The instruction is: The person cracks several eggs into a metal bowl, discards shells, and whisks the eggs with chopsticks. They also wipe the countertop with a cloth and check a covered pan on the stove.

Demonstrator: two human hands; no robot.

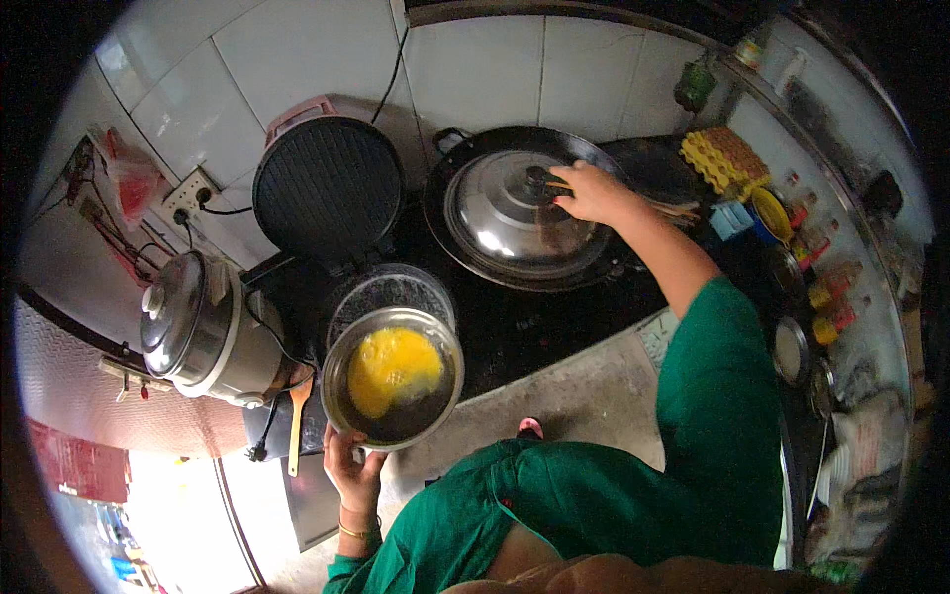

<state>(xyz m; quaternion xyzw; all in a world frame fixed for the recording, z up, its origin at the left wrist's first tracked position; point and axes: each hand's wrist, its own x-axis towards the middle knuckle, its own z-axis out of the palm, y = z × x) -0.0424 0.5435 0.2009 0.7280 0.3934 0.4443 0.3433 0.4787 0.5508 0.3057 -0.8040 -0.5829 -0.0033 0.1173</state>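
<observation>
My left hand [351, 466] holds a steel bowl [427, 423] by its near rim. Beaten egg [393, 367], yellow with some bubbles, lies in the bowl. My right hand [590, 193] reaches to the black knob [537, 177] of a domed metal lid [486, 200]. Its fingertips are at the knob's right side; whether they grip it I cannot tell. The lid rests inside a black wok [438, 223]. Beyond the bowl, a round dark plate [393, 286] is partly hidden by it. Behind that, the ridged lid of an electric griddle [326, 193] stands raised.
A rice cooker [211, 327] stands at the left, near a wall socket [191, 197]. A wooden spatula [298, 423] lies close to my left hand. Egg trays [724, 160], a yellow bowl [772, 214] and several bottles [820, 252] line the right side. The black stovetop's edge [549, 360] faces me.
</observation>
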